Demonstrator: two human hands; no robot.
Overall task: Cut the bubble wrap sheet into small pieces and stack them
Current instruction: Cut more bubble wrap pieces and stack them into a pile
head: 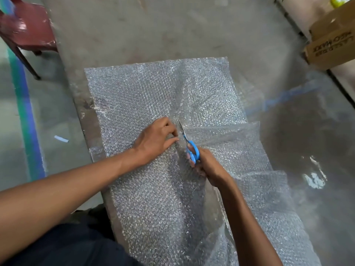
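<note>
A large clear bubble wrap sheet [138, 96] lies spread over a grey metal table [146, 35]. My right hand [208, 166] grips blue-handled scissors [189, 144] whose blades point away from me into the middle of the sheet. My left hand [156, 139] pinches the bubble wrap just left of the blades. To the right of the cut line, separate overlapping bubble wrap pieces [230, 139] lie on the table, one nearer me [269, 198].
A dark red plastic chair [28, 29] stands at the far left beside the table. Cardboard boxes [330, 45] sit at the far right. The floor at left carries a green and blue stripe [25, 104] and a small white scrap [61, 139].
</note>
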